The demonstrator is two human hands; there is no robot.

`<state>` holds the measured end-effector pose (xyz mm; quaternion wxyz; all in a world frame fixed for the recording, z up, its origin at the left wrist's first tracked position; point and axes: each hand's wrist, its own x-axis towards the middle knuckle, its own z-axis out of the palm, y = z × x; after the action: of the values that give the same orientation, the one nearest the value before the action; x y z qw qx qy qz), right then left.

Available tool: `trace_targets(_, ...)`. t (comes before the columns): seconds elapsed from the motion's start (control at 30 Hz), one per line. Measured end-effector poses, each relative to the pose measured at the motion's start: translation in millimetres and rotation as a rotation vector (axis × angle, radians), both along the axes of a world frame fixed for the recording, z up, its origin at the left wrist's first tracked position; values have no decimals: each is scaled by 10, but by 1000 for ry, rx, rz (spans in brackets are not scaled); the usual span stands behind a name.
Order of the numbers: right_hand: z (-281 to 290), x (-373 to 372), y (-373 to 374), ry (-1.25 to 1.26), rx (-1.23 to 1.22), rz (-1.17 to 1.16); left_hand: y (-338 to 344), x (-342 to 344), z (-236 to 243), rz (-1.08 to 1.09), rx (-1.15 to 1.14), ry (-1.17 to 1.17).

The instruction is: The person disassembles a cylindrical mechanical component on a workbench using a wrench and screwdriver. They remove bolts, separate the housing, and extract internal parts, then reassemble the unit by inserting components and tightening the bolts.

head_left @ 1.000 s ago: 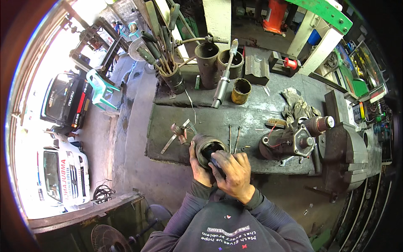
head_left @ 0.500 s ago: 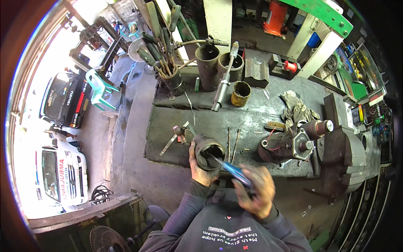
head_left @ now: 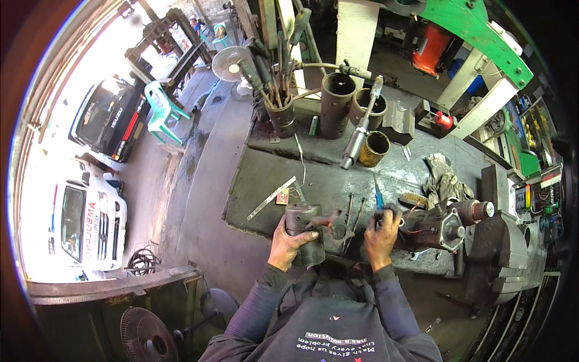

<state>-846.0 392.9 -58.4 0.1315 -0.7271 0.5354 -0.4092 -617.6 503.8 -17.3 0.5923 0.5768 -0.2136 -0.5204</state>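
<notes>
While left hand [head_left: 288,242] grip wraps grey cylindrical housing [head_left: 304,232], right hand [head_left: 381,236] seemingly pinches blue-handled screwdriver [head_left: 377,199].

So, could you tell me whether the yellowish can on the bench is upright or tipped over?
Upright. The can stands on its base on the bench, its open mouth facing up toward the camera.

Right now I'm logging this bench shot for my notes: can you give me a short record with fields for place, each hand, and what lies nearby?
place: grimy metal workbench in an open workshop
left hand: grips a dark metal cylinder at the bench's near edge
right hand: holds a blue-handled tool, tip pointing away
nearby right: motor-like metal part, grey rag
nearby back: pot of tools, metal tubes
</notes>
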Motion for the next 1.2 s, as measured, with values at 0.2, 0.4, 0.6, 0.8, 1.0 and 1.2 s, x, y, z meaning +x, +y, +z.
trace_targets(0.2, -443, 179, -425, 126, 42, 43, 42, 178, 38, -134, 154, -664)
trace_targets(0.4, -70, 192, -589, 141, 180, -40, -54, 233, 96, -246, 173, -934)
trace_targets(0.6, 359, 697, -179, -29, 778, 670, -191, 150, -58, -318, 52, -1062)
trace_targets(0.8, 252, 778, -303, -230, 905, 525, -230, 71, -258, -305, -47, -1028)
trace_targets(1.0, 333, 627, -484, -464, 853, 452, -124, 104, -356, -226, -83, -964)
trace_targets(1.2, 257, 545, -595, -940, 1256, 305, 33, 133, -417, -185, -62, -915)
